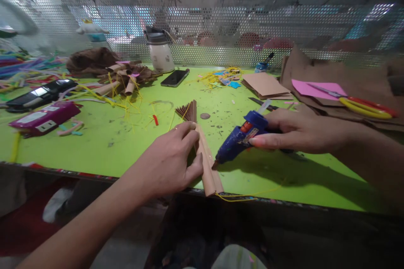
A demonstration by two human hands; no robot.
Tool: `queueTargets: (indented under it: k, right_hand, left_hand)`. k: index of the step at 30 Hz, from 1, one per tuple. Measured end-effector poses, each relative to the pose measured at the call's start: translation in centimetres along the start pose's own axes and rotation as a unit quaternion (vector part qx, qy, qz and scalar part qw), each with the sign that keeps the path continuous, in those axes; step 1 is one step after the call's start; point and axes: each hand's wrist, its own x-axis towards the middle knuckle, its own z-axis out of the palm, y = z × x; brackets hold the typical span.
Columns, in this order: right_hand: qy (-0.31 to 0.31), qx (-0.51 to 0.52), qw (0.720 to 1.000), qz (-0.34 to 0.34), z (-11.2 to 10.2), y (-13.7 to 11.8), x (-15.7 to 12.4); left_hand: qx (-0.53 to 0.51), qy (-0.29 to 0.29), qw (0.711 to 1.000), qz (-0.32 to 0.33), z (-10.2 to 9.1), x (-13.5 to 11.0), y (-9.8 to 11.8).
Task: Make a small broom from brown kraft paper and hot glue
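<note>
My left hand (170, 160) presses down on a brown rolled paper tube (208, 169) that lies near the front edge of the green table (104, 134). The tube ends in a pleated brown paper fan (188, 111) pointing away from me. My right hand (298, 131) grips a blue hot glue gun (241, 138), index finger along its side. The gun's nozzle touches the tube's right side about halfway down. A thin yellow strand trails from the tube's near end.
A black phone (174, 77), a white jar (160, 55), brown paper rolls (118, 80), yellow-handled scissors (362, 107) on pink paper (315, 89), a cardboard stack (265, 86), a coin (205, 115), a magenta case (46, 118) and coloured straws (22, 69) lie about. Perforated metal screen behind.
</note>
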Motion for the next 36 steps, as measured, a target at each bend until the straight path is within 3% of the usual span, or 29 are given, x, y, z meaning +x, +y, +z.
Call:
queueTargets:
  k: [9, 15, 25, 33, 36]
  right_hand:
    - [-0.029, 0.006, 1.0, -0.003, -0.55, -0.02, -0.61]
    - [0.006, 0.021, 0.998, -0.053, -0.23, 0.13, -0.16]
    - [-0.033, 0.007, 0.999, -0.004, -0.46, -0.39, -0.85]
    - [-0.006, 0.012, 1.0, -0.009, -0.24, 0.29, -0.2]
    - [-0.024, 0.006, 1.0, -0.003, -0.36, 0.11, -0.49]
  left_hand:
    - [0.004, -0.006, 1.0, -0.004, 0.0, -0.02, 0.03]
    - [0.009, -0.004, 1.0, -0.001, -0.02, 0.01, 0.07]
    - [-0.002, -0.008, 1.0, 0.001, -0.2, -0.01, 0.12]
    - [-0.006, -0.005, 1.0, 0.003, -0.23, 0.13, 0.21]
    - [-0.003, -0.007, 1.0, 0.003, -0.2, 0.02, 0.16]
